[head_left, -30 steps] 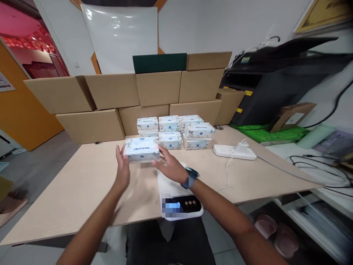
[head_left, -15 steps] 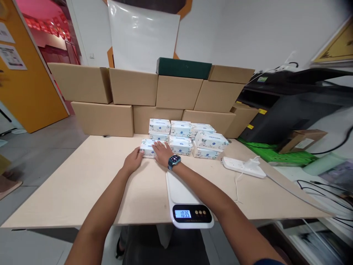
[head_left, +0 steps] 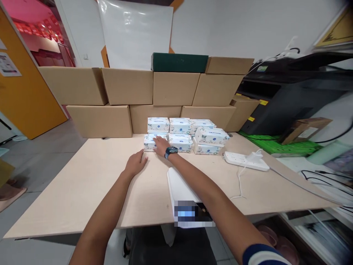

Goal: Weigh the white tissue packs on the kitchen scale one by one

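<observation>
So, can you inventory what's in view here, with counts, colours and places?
Tissue packs: at least seven, white with blue print, mid-table
Scale: one, white, table's near edge
Power strip: one, white, table's right side
Table: one, pale wood, centre
Cartons: nine visible, brown, stacked behind packs
Box: one, dark green, atop the cartons
Printer: one, dark grey, right
Parcel: one, brown, beside printer
Flat crate-like item: one, bright green, under parcel
Door: one, orange, left
Wall sheet: one, white, behind cartons
Watch: one, dark, right wrist
Left hand: one, bare, near front-left pack
Right hand: one, bare, on front-left pack
</observation>
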Motion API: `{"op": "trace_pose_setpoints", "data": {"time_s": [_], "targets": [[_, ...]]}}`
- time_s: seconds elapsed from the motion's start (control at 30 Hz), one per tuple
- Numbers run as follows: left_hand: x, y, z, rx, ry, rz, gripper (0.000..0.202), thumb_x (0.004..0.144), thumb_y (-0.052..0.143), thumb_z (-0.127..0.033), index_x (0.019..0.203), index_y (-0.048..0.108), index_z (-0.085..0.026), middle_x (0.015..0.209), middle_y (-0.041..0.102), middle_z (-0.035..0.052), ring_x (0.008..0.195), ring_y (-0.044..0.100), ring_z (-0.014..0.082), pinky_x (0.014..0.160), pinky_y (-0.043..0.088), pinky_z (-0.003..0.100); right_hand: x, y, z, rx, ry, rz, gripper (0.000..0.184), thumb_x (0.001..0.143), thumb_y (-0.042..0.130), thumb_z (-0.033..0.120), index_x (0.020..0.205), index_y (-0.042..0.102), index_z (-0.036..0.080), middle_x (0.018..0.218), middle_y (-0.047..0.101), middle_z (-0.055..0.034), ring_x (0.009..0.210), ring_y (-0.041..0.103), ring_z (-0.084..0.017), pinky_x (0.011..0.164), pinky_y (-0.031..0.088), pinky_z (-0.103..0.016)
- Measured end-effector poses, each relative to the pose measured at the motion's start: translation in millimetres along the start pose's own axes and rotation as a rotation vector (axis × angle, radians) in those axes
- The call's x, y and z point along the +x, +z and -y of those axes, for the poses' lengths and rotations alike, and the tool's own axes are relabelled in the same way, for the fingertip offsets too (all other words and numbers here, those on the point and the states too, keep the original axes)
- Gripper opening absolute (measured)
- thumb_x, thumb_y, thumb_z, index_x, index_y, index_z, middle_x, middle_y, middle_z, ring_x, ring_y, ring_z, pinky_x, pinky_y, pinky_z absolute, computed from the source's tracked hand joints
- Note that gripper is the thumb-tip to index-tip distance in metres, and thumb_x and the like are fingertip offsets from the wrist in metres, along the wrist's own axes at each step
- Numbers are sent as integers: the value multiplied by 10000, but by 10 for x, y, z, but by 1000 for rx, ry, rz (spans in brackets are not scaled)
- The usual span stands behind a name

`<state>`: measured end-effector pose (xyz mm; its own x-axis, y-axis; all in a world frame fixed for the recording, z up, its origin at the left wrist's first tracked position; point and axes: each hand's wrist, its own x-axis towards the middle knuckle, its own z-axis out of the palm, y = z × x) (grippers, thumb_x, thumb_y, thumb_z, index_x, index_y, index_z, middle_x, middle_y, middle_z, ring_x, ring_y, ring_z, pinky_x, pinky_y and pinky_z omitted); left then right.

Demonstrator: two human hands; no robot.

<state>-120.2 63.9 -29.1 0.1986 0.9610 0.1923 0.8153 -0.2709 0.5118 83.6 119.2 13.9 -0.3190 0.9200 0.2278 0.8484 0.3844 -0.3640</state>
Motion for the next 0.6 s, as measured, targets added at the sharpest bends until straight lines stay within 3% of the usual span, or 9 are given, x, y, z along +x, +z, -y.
{"op": "trace_pose_setpoints", "data": {"time_s": [0.07, 0.17, 0.27, 0.43, 0.53, 0.6], "targets": [[5, -8, 13, -20, -15, -16, 631, 1009, 493, -475, 1553, 532, -157, 1559, 640, 189, 1445, 606, 387, 1221, 456, 544, -89, -42, -88, 78, 62, -74, 685, 973, 659, 313, 1594, 463, 99, 1737, 397, -227, 1653, 322, -365, 1363, 232, -562], [-20, -28, 5, -66, -33, -45, 611, 1024, 476, -491, 1535, 552, -165, 1572, 630, 174, 1442, 607, 376, 1214, 470, 537, -347, -157, -342, 197, 176, -241, 743, 1028, 536, 452, 1654, 364, 91, 1795, 262, -219, 1692, 223, -338, 1386, 196, -526], [-73, -21, -133, -138, -12, -61, 626, 1045, 449, -502, 1587, 490, -192, 1572, 632, 143, 1439, 608, 328, 1202, 491, 489, -649, -256, -692, 320, 309, -377, 807, 1027, 449, 558, 1658, 327, 70, 1807, 189, -241, 1700, 178, -355, 1384, 195, -548], [-10, 235, -724, -491, 130, 72, 728, 1038, 499, -573, 1661, 362, -223, 1677, 518, 145, 1542, 505, 303, 1274, 419, 480, -898, -224, -1173, 505, 438, -490, 937, 961, 460, 652, 1660, 293, 51, 1762, 290, -272, 1664, 275, -384, 1353, 264, -575], [186, 514, -1086, -652, 85, 145, 781, 1009, 548, -640, 1648, 385, -221, 1779, 353, 156, 1667, 307, 339, 1364, 257, 519, -905, -135, -1320, 580, 434, -515, 947, 972, 426, 667, 1680, 262, 59, 1742, 349, -263, 1624, 377, -351, 1326, 334, -537], [346, 690, -1239, -711, 33, 139, 805, 1017, 523, -648, 1665, 344, -205, 1796, 307, 170, 1684, 262, 358, 1378, 211, 547, -909, -87, -1382, 597, 417, -520, 933, 985, 407, 675, 1694, 258, 89, 1728, 387, -249, 1596, 425, -344, 1296, 377, -548]]}}
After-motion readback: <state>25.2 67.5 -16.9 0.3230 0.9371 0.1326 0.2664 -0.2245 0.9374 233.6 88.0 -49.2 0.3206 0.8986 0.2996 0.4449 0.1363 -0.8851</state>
